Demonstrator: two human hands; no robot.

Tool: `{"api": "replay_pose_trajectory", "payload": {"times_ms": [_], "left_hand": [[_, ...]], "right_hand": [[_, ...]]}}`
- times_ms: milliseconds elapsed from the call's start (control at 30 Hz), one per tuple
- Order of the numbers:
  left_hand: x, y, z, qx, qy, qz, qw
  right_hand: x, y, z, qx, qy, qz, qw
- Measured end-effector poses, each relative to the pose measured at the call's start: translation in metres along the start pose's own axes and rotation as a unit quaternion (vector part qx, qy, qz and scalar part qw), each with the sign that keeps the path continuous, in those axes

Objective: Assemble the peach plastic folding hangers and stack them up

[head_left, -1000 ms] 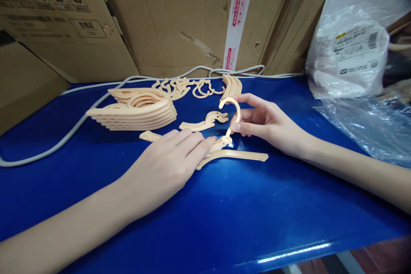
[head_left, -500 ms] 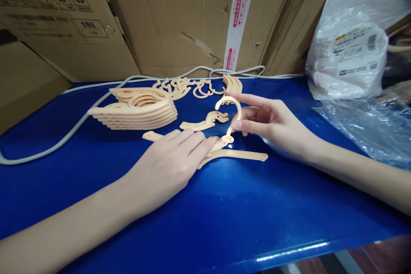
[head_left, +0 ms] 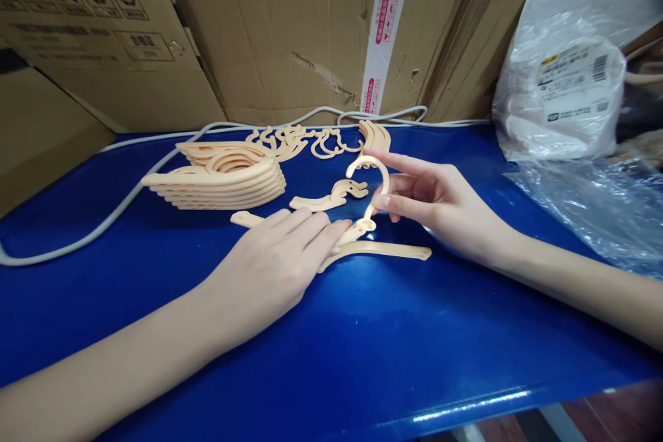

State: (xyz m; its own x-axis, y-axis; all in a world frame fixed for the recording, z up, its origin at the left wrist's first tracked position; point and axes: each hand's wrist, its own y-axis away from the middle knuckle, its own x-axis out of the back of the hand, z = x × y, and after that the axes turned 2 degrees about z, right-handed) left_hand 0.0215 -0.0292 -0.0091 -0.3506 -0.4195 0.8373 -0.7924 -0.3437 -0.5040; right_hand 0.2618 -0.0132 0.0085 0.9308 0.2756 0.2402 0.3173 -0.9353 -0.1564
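Note:
Between the thumb and fingers of my right hand (head_left: 432, 197) is a cream plastic hanger hook (head_left: 384, 173), standing upright with its curve at the top. Its lower end meets the rounded tip of a cream hanger arm (head_left: 357, 229). My left hand (head_left: 282, 255) lies over that arm, gripping it low against the table, and covers most of it. Another hanger arm (head_left: 398, 249) rests just in front, partly under the left fingers. Behind the hands lies a further curved hanger piece (head_left: 324, 201).
A tall stack of hanger arms (head_left: 222, 183) stands at the left on the blue table (head_left: 331, 359). Loose hooks (head_left: 329, 143) and several nested arms (head_left: 377, 135) lie farther back. A white cable (head_left: 202, 131) runs before the cardboard boxes (head_left: 290, 27). Plastic-wrapped goods (head_left: 562, 97) sit right.
Almost nothing differs. The hook and my right hand have shifted very slightly, and both hands keep their holds.

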Motion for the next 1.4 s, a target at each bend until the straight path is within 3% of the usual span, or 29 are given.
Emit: {"api": "replay_pose_trajectory", "payload": {"times_ms": [667, 767, 833, 933, 1033, 1133, 1233, 1400], "left_hand": [[0.0, 0.003, -0.003, 0.021, 0.038, -0.034, 0.998], [0.006, 0.0, -0.002, 0.053, 0.075, -0.052, 0.994], [0.01, -0.003, -0.002, 0.103, 0.136, -0.063, 0.983], [0.015, -0.01, -0.002, 0.226, 0.277, -0.087, 0.93], [0.015, -0.017, -0.003, 0.333, 0.412, -0.108, 0.841], [0.014, -0.025, -0.004, 0.402, 0.491, -0.119, 0.763], [0.015, -0.033, -0.006, 0.455, 0.537, -0.124, 0.7], [0.013, -0.034, -0.009, 0.526, 0.612, -0.082, 0.584]], "right_hand": [[-0.005, 0.001, 0.004, -0.024, -0.059, -0.028, 0.998], [-0.006, 0.001, 0.006, -0.021, -0.052, -0.052, 0.997], [-0.006, 0.002, 0.006, -0.005, 0.011, -0.065, 0.998], [-0.005, 0.006, 0.006, 0.079, 0.186, -0.104, 0.974], [-0.004, 0.01, 0.006, 0.187, 0.319, -0.142, 0.918], [-0.003, 0.011, 0.007, 0.248, 0.387, -0.142, 0.877], [-0.001, 0.011, 0.008, 0.26, 0.408, -0.133, 0.865], [0.0, 0.01, 0.012, 0.277, 0.385, -0.125, 0.872]]}}
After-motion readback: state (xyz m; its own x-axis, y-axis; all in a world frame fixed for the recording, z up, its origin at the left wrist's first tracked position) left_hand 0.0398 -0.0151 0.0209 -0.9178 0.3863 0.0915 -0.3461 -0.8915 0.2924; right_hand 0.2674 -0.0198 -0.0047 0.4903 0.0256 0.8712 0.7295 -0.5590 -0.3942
